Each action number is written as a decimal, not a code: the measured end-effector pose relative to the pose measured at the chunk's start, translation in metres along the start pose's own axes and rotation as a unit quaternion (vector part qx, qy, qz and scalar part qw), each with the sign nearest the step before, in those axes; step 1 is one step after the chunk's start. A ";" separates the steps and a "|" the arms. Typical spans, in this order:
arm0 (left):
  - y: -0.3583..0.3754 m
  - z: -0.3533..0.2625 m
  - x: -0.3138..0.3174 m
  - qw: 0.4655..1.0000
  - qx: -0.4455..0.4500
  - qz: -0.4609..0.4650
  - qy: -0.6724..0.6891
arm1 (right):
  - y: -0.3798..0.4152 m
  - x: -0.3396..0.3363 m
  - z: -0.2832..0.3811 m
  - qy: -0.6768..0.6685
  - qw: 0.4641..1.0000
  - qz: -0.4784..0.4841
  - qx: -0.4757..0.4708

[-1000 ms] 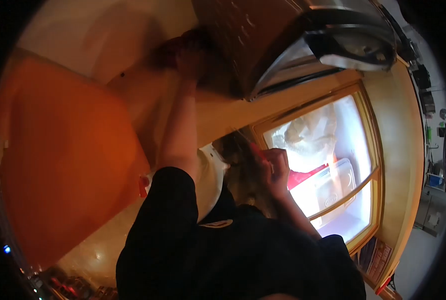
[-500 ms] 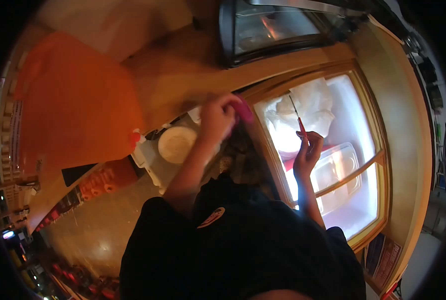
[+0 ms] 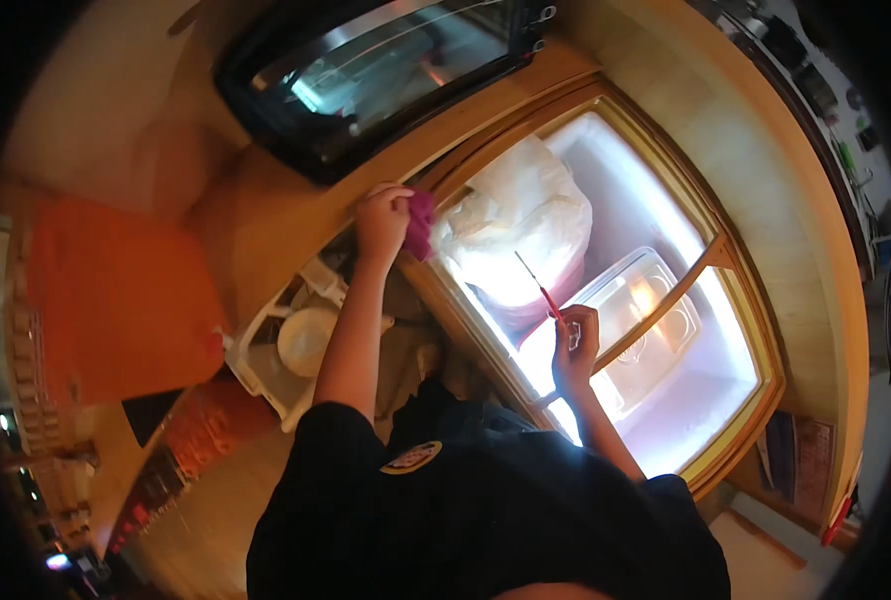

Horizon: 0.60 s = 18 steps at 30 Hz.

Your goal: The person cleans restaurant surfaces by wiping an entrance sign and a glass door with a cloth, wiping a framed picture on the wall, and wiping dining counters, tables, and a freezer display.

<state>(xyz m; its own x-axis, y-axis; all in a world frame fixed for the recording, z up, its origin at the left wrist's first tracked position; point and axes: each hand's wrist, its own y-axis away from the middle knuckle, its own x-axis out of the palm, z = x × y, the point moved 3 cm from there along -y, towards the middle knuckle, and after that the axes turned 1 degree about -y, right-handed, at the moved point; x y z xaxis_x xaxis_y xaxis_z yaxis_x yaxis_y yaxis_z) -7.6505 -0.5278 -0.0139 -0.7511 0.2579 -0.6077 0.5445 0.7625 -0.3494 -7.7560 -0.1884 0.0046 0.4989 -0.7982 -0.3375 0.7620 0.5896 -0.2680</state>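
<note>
My left hand (image 3: 381, 222) grips a magenta cloth (image 3: 420, 226) near the wooden rim of a brightly lit chest (image 3: 728, 378). My right hand (image 3: 576, 352), over the chest's inside, is closed around the red handle of a thin tool that looks like a screwdriver (image 3: 542, 287), its slender shaft pointing up and left. Below the tip, inside the chest, lies a whitish plastic bag (image 3: 536, 195) with something pinkish under it. A clear plastic container (image 3: 666, 290) sits beside the bag, partly behind a wooden crossbar (image 3: 656, 320).
A dark glass-fronted appliance (image 3: 386, 85) stands on the counter beyond the chest. To the left are a pale tray-like holder with a round white tub (image 3: 306, 340) and a large orange panel (image 3: 126, 300). Printed papers (image 3: 801, 460) show at the lower right.
The view has turned, shifting the chest left and the appliance left. My left hand has brought the magenta cloth to the chest's rim. The screwdriver stays in my right hand, now tilted more leftward.
</note>
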 end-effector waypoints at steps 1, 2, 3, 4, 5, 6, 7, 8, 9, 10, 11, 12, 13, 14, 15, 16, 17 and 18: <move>-0.004 -0.009 -0.013 0.997 0.029 -0.068 0.025 | -0.005 -0.004 0.003 0.007 1.000 -0.013 -0.005; -0.004 -0.042 -0.040 0.968 0.148 -0.140 -0.149 | -0.008 -0.010 0.001 0.005 1.000 -0.028 0.006; -0.004 -0.048 -0.047 0.954 0.185 -0.154 -0.177 | -0.011 -0.018 -0.007 0.003 0.999 -0.042 0.018; -0.001 -0.041 -0.050 0.945 0.214 -0.116 -0.218 | -0.013 -0.024 -0.012 0.003 0.998 -0.053 0.029; 0.000 -0.015 -0.045 0.950 0.206 -0.036 -0.231 | -0.015 -0.027 -0.017 0.009 0.997 -0.075 0.035; 0.006 0.004 -0.035 0.935 0.185 -0.010 -0.304 | -0.018 -0.028 -0.022 0.005 0.995 -0.088 0.046; 0.011 0.024 -0.025 0.912 0.162 0.014 -0.377 | -0.021 -0.027 -0.026 -0.001 0.993 -0.099 0.058; 0.008 0.036 -0.016 0.883 0.136 0.038 -0.448 | -0.023 -0.026 -0.030 -0.006 0.992 -0.108 0.069; -0.007 0.036 -0.004 0.897 0.135 0.048 -0.418 | -0.026 -0.023 -0.033 -0.017 0.989 -0.114 0.090; -0.025 0.028 0.015 0.897 0.135 0.063 -0.415 | -0.032 -0.019 -0.036 -0.020 0.990 -0.115 0.081; -0.043 0.020 0.038 0.899 0.133 0.075 -0.411 | -0.037 -0.014 -0.036 -0.018 0.991 -0.111 0.079; -0.061 0.008 0.060 0.900 0.131 0.085 -0.408 | -0.045 -0.010 -0.036 -0.016 0.991 -0.108 0.073; -0.074 -0.003 0.078 0.899 0.145 0.051 -0.411 | -0.053 -0.005 -0.039 -0.003 0.994 -0.100 0.054; -0.082 -0.011 0.090 0.895 0.146 0.032 -0.420 | -0.061 -0.001 -0.041 -0.015 0.993 -0.101 0.053; -0.087 -0.016 0.099 0.892 0.148 0.014 -0.428 | -0.070 0.002 -0.045 -0.022 0.994 -0.096 0.050; -0.090 -0.022 0.104 0.887 0.151 -0.003 -0.436 | -0.078 0.004 -0.050 -0.029 0.994 -0.091 0.048; -0.092 -0.020 0.106 0.899 0.069 0.069 -0.428 | -0.084 0.006 -0.057 -0.055 0.993 -0.086 0.067; -0.093 -0.020 0.109 0.901 0.085 0.079 -0.417 | -0.093 0.007 -0.063 -0.065 0.991 -0.089 0.070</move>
<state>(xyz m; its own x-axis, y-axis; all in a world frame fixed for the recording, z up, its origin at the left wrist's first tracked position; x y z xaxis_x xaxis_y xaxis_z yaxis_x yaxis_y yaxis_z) -7.7903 -0.5584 -0.0332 -0.1556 -0.2341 -0.9597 0.7234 0.6345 -0.2721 -7.8492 -0.2407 -0.0298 0.3926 -0.9029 -0.1749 0.8881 0.4216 -0.1830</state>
